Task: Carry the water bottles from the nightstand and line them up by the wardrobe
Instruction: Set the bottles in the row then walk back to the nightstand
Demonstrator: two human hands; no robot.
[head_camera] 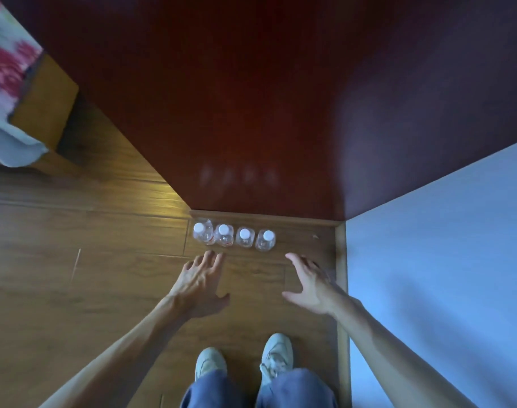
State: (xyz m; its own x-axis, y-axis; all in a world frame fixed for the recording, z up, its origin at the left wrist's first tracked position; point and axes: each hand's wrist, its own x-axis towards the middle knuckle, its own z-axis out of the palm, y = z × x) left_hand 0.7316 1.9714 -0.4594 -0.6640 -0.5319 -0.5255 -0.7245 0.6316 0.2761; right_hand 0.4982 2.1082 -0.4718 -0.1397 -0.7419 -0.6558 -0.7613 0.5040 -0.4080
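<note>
Hands: left hand (pixel 199 285) and right hand (pixel 308 285) both spread, holding nothing, just short of the row.
Bottles: four water bottles (pixel 224 234) standing side by side on the floor (pixel 104 260), at the wardrobe (pixel 251 113) foot.
Handling: thin clear plastic, probably squishy and tippy. I'd grab mid-body.

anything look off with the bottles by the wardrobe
Nothing stands out. The four water bottles stand upright and capped in a row along the wardrobe; no spill on the floor. Left hand and right hand hold nothing.
</note>
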